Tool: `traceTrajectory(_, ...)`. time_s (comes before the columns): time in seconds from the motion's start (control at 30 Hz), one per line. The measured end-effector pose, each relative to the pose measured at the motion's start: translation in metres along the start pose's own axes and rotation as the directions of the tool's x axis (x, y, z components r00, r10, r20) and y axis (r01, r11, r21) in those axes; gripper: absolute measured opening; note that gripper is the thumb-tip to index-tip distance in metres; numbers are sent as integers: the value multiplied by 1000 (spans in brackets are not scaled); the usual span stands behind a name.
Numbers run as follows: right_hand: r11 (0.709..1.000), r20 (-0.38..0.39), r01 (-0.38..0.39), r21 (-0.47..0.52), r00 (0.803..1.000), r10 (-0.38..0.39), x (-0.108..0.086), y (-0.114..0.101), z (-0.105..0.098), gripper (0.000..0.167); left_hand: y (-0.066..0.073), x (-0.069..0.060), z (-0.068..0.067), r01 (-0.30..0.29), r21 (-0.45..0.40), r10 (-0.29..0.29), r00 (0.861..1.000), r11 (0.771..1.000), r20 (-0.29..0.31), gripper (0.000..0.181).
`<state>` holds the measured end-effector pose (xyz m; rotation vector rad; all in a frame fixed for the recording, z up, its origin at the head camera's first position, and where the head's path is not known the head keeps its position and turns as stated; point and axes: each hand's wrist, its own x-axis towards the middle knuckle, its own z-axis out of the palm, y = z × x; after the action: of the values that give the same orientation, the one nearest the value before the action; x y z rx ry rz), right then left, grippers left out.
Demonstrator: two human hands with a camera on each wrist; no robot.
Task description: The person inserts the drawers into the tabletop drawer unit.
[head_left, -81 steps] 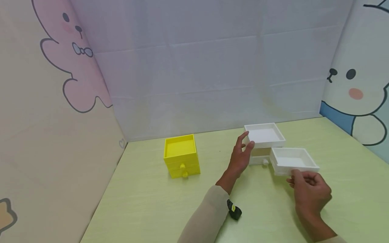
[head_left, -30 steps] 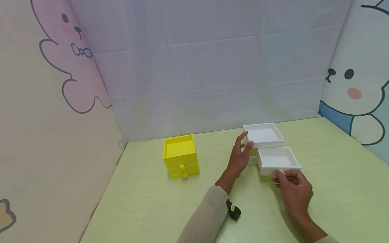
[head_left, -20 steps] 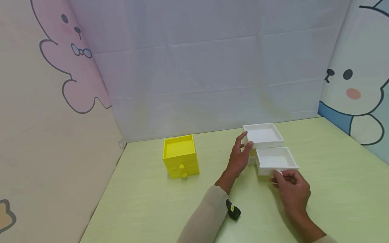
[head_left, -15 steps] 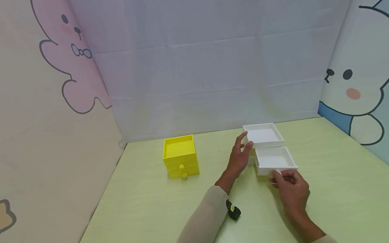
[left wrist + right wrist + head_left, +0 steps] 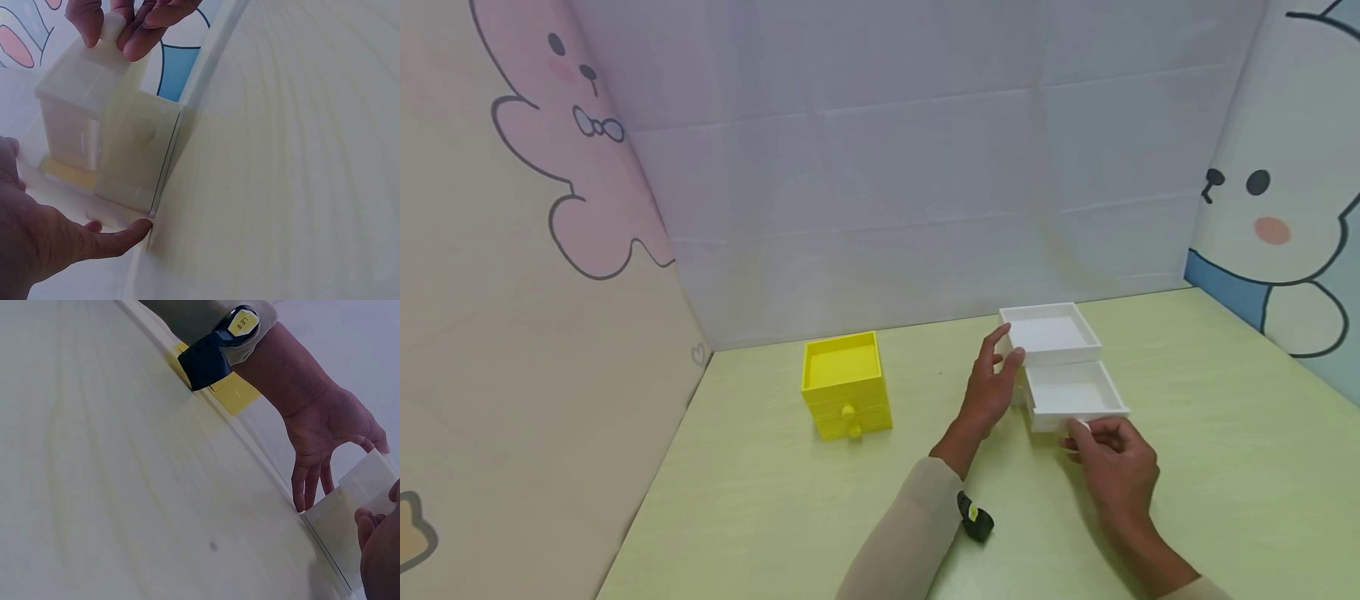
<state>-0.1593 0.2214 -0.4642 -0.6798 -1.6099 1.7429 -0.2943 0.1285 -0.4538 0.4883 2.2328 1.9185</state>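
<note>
A white mini drawer cabinet (image 5: 1051, 332) with a shallow tray top stands at the back right of the table. My left hand (image 5: 988, 390) holds its left side, the fingers and thumb spread along that side at the edges. With my right hand (image 5: 1118, 467) I pinch the round knob (image 5: 112, 26) of a white drawer (image 5: 1075, 390), which juts out from the cabinet's upper slot. This drawer looks level and has nothing in it. Below it, the left wrist view shows a lower drawer front with its own knob (image 5: 145, 130).
A yellow mini drawer cabinet (image 5: 846, 385) with two knobs stands to the left on the pale green table (image 5: 760, 500). Behind the table hangs a plain pale cloth (image 5: 880, 167), with cartoon-printed panels at both sides. A black strap device (image 5: 976, 518) sits on my left sleeve.
My right hand has brought the white drawer leftward, from beside the cabinet to in front of its slot, and slightly inward most recently. The left hand has stayed on the cabinet.
</note>
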Motion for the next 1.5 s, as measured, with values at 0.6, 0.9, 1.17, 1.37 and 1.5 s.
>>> traceTrajectory(0.6,1000,10,11,-16,1000,-11,3,4,1,15,0,0,-1,-16,0,16,1000,1000,3,42)
traceTrajectory(0.9,1000,16,15,-6,1000,-15,2,3,2,15,0,0,-1,-10,-2,10,1000,1000,0,42)
traceTrajectory(1.17,1000,22,24,-15,999,-24,2,3,2,15,-1,1,-1,-16,-7,16,1000,1000,9,42)
traceTrajectory(1.37,998,33,15,-55,999,-13,2,3,1,16,-1,1,-1,-8,-6,8,1000,1000,8,43)
traceTrajectory(1.5,998,38,17,-63,999,-15,2,2,2,16,0,0,0,-3,-7,3,1000,1000,9,43)
